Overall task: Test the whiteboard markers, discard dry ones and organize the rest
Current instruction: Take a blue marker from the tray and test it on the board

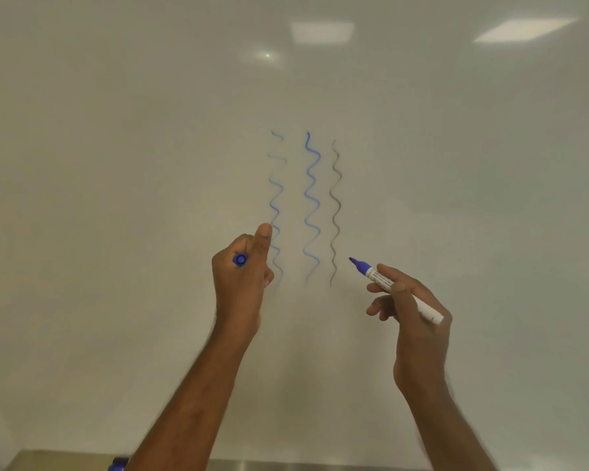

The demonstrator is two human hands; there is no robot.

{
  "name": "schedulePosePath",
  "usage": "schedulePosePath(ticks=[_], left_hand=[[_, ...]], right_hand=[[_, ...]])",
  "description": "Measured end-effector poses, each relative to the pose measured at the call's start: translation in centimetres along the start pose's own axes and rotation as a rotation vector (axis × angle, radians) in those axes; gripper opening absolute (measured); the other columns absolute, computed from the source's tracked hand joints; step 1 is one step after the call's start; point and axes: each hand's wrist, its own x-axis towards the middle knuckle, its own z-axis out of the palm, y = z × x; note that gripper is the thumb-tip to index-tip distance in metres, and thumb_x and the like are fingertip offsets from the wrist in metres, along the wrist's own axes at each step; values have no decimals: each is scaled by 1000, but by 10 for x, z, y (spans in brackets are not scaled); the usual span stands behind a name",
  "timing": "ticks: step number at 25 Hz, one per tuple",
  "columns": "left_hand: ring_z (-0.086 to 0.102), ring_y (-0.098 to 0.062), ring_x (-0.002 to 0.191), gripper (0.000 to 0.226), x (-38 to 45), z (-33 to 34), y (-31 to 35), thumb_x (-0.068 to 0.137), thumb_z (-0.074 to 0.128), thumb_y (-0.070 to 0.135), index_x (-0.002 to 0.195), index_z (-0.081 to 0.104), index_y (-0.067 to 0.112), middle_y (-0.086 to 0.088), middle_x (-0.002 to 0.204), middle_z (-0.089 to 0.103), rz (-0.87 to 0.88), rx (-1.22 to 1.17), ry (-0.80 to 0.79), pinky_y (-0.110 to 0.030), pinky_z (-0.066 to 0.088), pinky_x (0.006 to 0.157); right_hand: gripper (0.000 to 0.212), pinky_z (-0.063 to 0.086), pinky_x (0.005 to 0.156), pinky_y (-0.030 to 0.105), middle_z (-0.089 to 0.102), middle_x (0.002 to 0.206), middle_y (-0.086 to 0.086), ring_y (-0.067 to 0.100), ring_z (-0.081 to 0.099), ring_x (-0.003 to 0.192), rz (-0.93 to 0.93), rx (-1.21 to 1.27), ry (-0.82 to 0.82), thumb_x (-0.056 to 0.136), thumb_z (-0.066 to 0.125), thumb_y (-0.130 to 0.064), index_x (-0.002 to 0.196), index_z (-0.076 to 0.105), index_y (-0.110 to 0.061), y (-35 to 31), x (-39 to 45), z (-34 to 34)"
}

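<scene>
The whiteboard (116, 164) fills the view and carries three wavy vertical lines: a faint blue one (276, 198), a stronger blue one (312, 205) and a dark grey one (335, 212). My right hand (412, 321) holds an uncapped blue marker (393, 287), its tip pointing up-left just right of the grey line, off the board's marks. My left hand (242, 277) is curled round the blue cap (240, 259), and its extended finger lies over the lower part of the faint blue line.
A metal tray ledge (286, 465) runs along the bottom edge of the board. A blue marker or cap (118, 465) lies on it at the lower left, partly hidden by my left forearm. Ceiling lights reflect in the upper board.
</scene>
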Motion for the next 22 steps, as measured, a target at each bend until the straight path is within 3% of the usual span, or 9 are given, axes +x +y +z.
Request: schedulePosePath(ticks=[2,4,5,7,10,13,17,22], left_hand=[[17,-29,60,61,17,4,2,100,63,35,64,24,4,-18,64,17,71,52,35,-35,27,51],[28,-25,56,50,33,7,2,104,56,32,65,34,8,-11,60,34,210,154,46,-38,31,52],[38,-22,58,39,41,7,1,105,53,27,71,48,11,-10,66,49,292,205,52,-36,36,55],[55,-12,78,17,59,7,1,104,50,13,101,66,16,-3,94,66,458,306,77,-25,44,71],[52,-19,123,37,92,3,-7,96,49,0,129,60,11,-3,128,60,688,542,115,-33,41,106],[34,-29,146,46,117,-6,-25,94,51,1,140,53,9,-8,153,46,818,754,95,-44,28,120],[22,-35,153,49,134,-22,-51,100,51,14,149,47,10,-13,164,31,912,1005,87,-54,23,122],[20,-35,154,52,135,-24,-55,101,50,18,151,44,10,-14,165,29,929,1049,103,-56,22,122]], right_hand=[[20,48,61,28,76,90,10,29,64,66,-53,-23,14,103,57,-13,109,77,-10,-9,15,9],[20,49,62,24,76,91,8,27,65,69,-105,-33,27,103,58,-10,106,77,-12,-20,30,17],[18,50,62,23,76,93,7,26,67,72,-140,-45,25,102,58,-9,105,76,-12,-24,38,21],[14,53,65,26,75,97,1,26,69,79,-221,-105,9,101,62,-10,106,74,-13,-32,52,28],[10,51,65,27,73,92,-6,21,68,79,-298,-193,20,98,67,-12,105,73,-16,-35,73,35],[10,47,64,26,71,91,-5,18,65,77,-392,-259,47,98,66,-12,105,73,-14,-33,91,40],[20,50,77,23,71,102,-3,12,67,91,-594,-516,96,97,67,-17,116,73,-15,-28,109,47],[25,54,78,31,69,102,-4,13,65,90,-652,-587,134,94,65,-16,119,71,-16,-21,119,58]])
